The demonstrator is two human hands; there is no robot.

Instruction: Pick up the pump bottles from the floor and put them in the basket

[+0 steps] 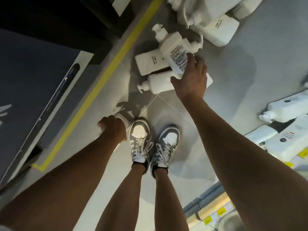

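Note:
Several white pump bottles lie on the grey floor ahead of my feet. My right hand [191, 80] is closed around the base of one pump bottle [175, 49] with a printed label, thumb on one side and fingers on the other. It sits tilted over two others, one lying flat [148, 64] and one on its side [158, 85]. My left hand [113, 127] is clenched low beside my left shoe, gripping a white bottle [120, 118] that is mostly hidden by the fist. No basket is in view.
More white bottles are heaped at the top right [218, 30]. A shelf with boxed bottles [286, 109] runs along the right. A yellow tape line [103, 77] crosses the floor beside a dark unit [41, 72] on the left. My shoes [140, 135] stand mid-frame.

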